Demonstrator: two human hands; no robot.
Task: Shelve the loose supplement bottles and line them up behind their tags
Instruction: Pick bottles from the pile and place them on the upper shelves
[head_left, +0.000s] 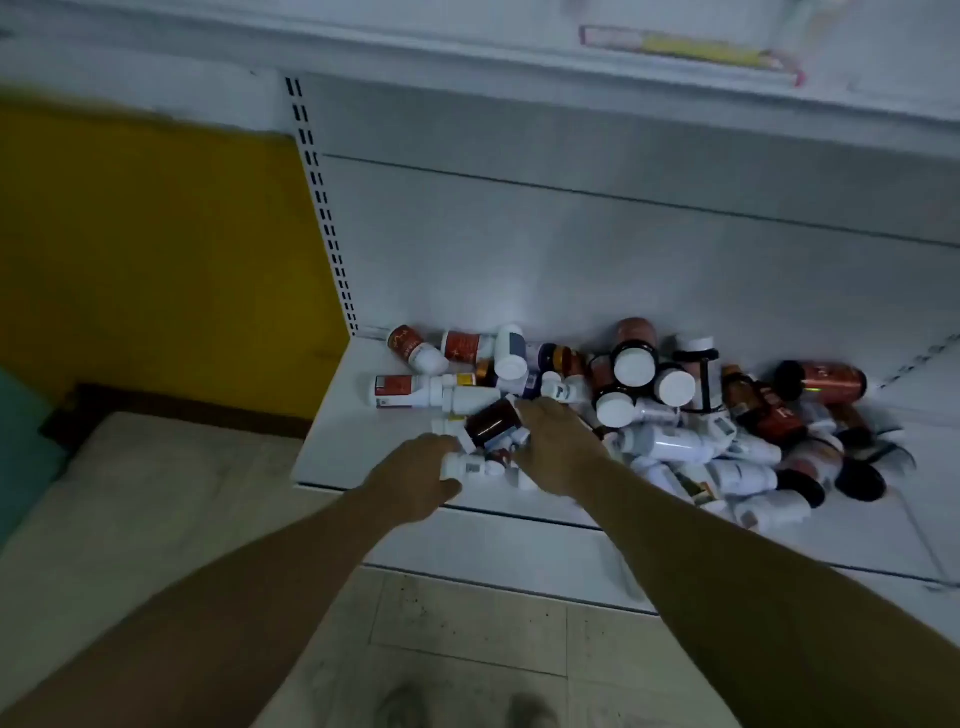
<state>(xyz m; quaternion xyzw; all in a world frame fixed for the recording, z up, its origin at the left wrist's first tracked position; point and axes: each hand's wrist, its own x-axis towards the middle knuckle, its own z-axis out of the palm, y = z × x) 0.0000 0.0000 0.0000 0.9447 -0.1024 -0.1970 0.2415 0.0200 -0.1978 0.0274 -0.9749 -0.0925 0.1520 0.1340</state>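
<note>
Head view: both forearms reach forward over the front edge of the lower shelf. The left hand has its fingers curled round a small white bottle that lies on its side. The right hand, back upward, has its fingertips at a brown bottle; whether it grips cannot be told. The pile of bottles lies jumbled on the shelf from 12 to 3 o'clock of the hands. A tag sits on the upper shelf edge at 1 o'clock.

A yellow wall panel stands above a beige mat beside tiled floor.
</note>
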